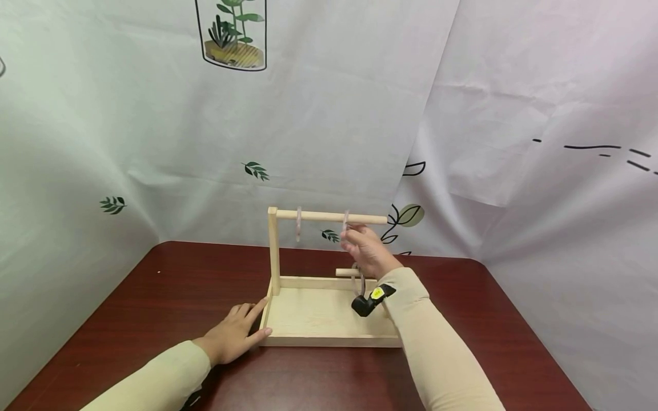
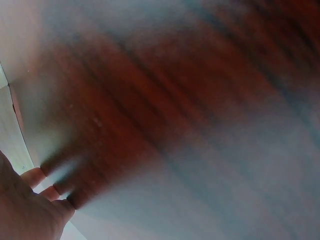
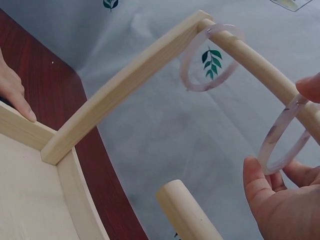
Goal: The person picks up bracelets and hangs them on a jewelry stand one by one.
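My right hand [image 1: 366,249] is up at the top rod [image 1: 323,216] of a light wooden stand. Its thumb and fingers pinch a pale, translucent bangle [image 3: 276,131] with darker flecks, which encircles the rod. Closer to the upright post [image 1: 274,251], a second bangle [image 3: 185,70] hangs from the same rod, apart from the hand. My left hand [image 1: 231,334] rests at the left side of the stand's tray base [image 1: 329,342], fingers extended along its edge. Only some of those fingers show in the left wrist view.
Below the right hand a shorter wooden rod [image 3: 187,210] sticks out, its far end hidden by the wrist. The stand sits on a dark red wooden table [image 1: 205,274]. Behind and beside the table hangs a pale curtain [image 1: 329,114] with leaf prints.
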A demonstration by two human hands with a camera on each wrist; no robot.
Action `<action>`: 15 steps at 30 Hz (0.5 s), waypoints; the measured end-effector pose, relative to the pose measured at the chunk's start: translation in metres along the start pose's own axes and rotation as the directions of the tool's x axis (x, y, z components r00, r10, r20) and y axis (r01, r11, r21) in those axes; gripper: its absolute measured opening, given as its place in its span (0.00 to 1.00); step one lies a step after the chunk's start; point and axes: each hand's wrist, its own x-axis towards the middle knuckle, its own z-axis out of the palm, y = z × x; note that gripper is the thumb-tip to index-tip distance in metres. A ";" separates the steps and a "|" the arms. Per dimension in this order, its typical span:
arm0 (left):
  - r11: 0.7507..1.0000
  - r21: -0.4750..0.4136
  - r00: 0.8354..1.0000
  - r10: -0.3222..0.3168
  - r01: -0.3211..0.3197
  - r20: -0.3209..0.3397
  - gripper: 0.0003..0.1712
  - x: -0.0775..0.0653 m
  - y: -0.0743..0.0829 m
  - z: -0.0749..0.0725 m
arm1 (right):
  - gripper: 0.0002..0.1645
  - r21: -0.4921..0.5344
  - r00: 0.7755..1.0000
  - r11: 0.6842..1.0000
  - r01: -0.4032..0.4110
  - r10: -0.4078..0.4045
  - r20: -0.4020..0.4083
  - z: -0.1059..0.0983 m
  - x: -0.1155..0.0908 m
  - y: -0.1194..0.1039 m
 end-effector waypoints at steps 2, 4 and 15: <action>1.000 -0.001 1.000 0.000 0.000 0.003 0.43 0.000 0.000 0.000 | 0.39 -0.002 1.000 1.000 0.000 0.000 0.002 0.001 0.000 0.000; 1.000 -0.001 1.000 -0.002 0.002 0.006 0.43 0.000 0.000 0.000 | 0.39 -0.005 1.000 1.000 -0.002 0.002 0.005 0.002 0.001 0.000; 1.000 0.001 1.000 0.007 -0.007 -0.001 0.43 0.001 -0.001 0.000 | 0.37 -0.005 1.000 1.000 -0.005 0.005 0.010 0.007 0.003 0.001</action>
